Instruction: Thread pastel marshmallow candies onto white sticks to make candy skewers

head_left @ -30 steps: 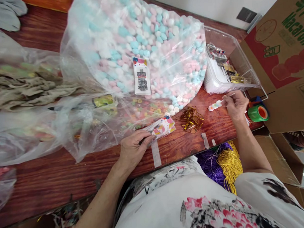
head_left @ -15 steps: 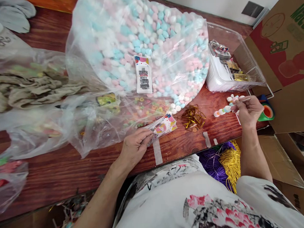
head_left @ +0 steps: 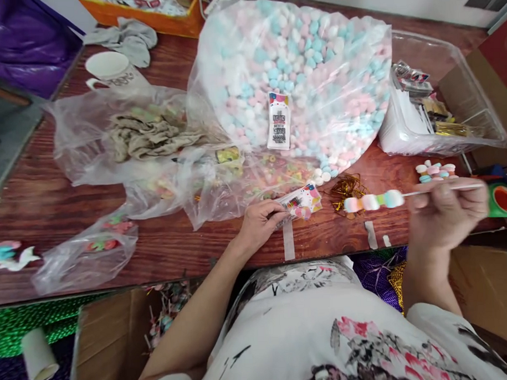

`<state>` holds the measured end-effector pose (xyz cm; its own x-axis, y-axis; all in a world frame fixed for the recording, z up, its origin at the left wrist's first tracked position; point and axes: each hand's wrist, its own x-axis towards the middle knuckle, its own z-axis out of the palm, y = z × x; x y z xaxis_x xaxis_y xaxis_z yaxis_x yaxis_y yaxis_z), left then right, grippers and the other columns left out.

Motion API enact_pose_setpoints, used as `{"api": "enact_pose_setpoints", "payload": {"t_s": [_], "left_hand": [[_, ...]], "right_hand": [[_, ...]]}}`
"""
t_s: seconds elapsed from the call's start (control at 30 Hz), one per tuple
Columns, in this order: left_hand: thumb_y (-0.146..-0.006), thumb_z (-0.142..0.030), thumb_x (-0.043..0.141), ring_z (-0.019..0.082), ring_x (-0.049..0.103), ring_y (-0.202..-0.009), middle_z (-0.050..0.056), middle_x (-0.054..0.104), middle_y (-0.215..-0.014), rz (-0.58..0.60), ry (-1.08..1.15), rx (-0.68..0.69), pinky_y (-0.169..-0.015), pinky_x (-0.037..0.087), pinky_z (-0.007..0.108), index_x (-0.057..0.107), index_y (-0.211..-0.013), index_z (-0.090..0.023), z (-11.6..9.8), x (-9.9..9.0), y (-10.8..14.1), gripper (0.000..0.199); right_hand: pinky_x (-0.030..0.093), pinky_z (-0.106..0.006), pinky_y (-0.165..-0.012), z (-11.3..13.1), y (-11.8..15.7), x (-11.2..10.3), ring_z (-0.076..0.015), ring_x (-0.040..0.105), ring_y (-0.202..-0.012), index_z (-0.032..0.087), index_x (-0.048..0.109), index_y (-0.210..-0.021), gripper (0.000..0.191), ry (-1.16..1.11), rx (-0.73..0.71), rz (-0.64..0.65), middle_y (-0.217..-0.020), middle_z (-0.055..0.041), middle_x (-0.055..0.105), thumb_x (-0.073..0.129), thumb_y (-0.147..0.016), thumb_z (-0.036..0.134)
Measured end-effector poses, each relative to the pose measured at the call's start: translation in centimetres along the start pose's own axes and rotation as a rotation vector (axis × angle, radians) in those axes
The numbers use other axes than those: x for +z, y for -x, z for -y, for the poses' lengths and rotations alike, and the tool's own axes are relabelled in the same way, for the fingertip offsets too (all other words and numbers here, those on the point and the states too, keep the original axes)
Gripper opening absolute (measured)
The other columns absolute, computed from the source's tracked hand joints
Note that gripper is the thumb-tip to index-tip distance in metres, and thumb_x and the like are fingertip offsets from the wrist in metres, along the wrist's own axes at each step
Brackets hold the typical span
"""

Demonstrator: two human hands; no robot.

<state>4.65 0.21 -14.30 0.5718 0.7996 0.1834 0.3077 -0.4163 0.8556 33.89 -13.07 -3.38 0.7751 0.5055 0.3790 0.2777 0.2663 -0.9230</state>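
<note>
Pinched in my right hand [head_left: 443, 214] is the white stick of a marshmallow skewer [head_left: 373, 201], its pastel marshmallows pointing left above the table edge. My left hand [head_left: 263, 220] is closed on a small stack of printed clear plastic bags [head_left: 301, 202], which rests at the front of the table. Between the hands lies a tangle of gold twist ties [head_left: 348, 188]. More skewered marshmallows [head_left: 436, 171] lie just beyond my right hand. A large clear bag of pink, blue and white marshmallows [head_left: 328, 76] stands behind, with a printed label packet [head_left: 279, 121] on its front.
A clear plastic bin [head_left: 447, 141] with sticks and packets is at the right, near a green tape dispenser [head_left: 503, 198]. Leftward are a crumpled cloth [head_left: 147, 135], a white mug [head_left: 116, 70], a bag of gummy candies [head_left: 89, 254] and an orange crate [head_left: 148, 19]. Cardboard boxes [head_left: 109, 333] stand below.
My right hand has lifted the skewer away from the other marshmallow skewers and nearer to me. My left hand stays on the printed bags. The camera view has turned toward the left.
</note>
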Motion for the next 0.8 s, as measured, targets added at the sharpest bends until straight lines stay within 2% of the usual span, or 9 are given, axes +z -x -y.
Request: {"api": "enact_pose_setpoints", "payload": {"t_s": [0.1,0.2,0.37,0.57,0.7,0.8], "left_hand": [[-0.084,-0.028,0.066,0.017,0.067,-0.074,0.004,0.073,-0.078,0.021,-0.001,0.002,-0.074,0.051,0.030,0.073,-0.075,-0.019,0.0,0.0,0.0,0.014],[-0.084,-0.028,0.066,0.017,0.066,-0.072,0.004,0.073,-0.077,0.036,0.002,0.012,-0.072,0.051,0.030,0.072,-0.074,-0.019,-0.1,0.0,-0.1,0.015],[-0.086,-0.027,0.064,0.016,0.065,-0.070,0.004,0.071,-0.074,0.054,0.019,0.049,-0.069,0.049,0.028,0.072,-0.074,-0.018,0.1,-0.1,-0.2,0.017],[-0.089,-0.026,0.063,0.015,0.064,-0.069,0.004,0.069,-0.072,0.059,0.017,0.166,-0.067,0.048,0.026,0.072,-0.073,-0.017,0.6,0.2,-0.3,0.020],[-0.089,-0.025,0.063,0.015,0.065,-0.070,0.005,0.071,-0.073,0.036,0.047,0.217,-0.067,0.049,0.026,0.072,-0.075,-0.016,0.9,0.4,-0.1,0.019],[-0.090,-0.024,0.062,0.016,0.066,-0.073,0.005,0.072,-0.075,0.021,0.061,0.257,-0.071,0.051,0.027,0.072,-0.079,-0.016,1.0,0.5,0.2,0.017]], "right_hand": [[0.043,-0.023,-0.034,-0.8,2.5,3.1,-0.0101,0.053,-0.038,0.026,0.055,-0.072,0.016,-0.133,0.024,0.096,-0.065,0.0044,0.067,0.070,-0.077,0.026],[0.046,-0.022,-0.036,-1.8,3.8,4.8,-0.0099,0.056,-0.041,0.025,0.053,-0.074,0.018,-0.138,0.055,0.183,-0.071,0.0036,0.071,0.069,-0.080,0.029],[0.051,-0.026,-0.041,-2.5,4.6,5.6,-0.0125,0.061,-0.045,0.025,0.057,-0.078,0.014,-0.170,0.031,0.226,-0.075,0.0027,0.074,0.070,-0.081,0.026],[0.055,-0.027,-0.047,-2.8,6.2,6.3,-0.0130,0.065,-0.051,0.023,0.060,-0.081,0.010,-0.225,0.030,0.321,-0.083,0.0001,0.076,0.069,-0.084,0.022],[0.051,-0.023,-0.042,-3.1,6.2,6.7,-0.0112,0.062,-0.047,0.022,0.059,-0.082,0.009,-0.349,0.018,0.317,-0.081,0.0001,0.076,0.068,-0.084,0.018],[0.048,-0.021,-0.039,-3.6,6.0,6.9,-0.0093,0.058,-0.043,0.021,0.059,-0.081,0.009,-0.390,0.067,0.322,-0.078,0.0006,0.075,0.067,-0.084,0.017]]}}
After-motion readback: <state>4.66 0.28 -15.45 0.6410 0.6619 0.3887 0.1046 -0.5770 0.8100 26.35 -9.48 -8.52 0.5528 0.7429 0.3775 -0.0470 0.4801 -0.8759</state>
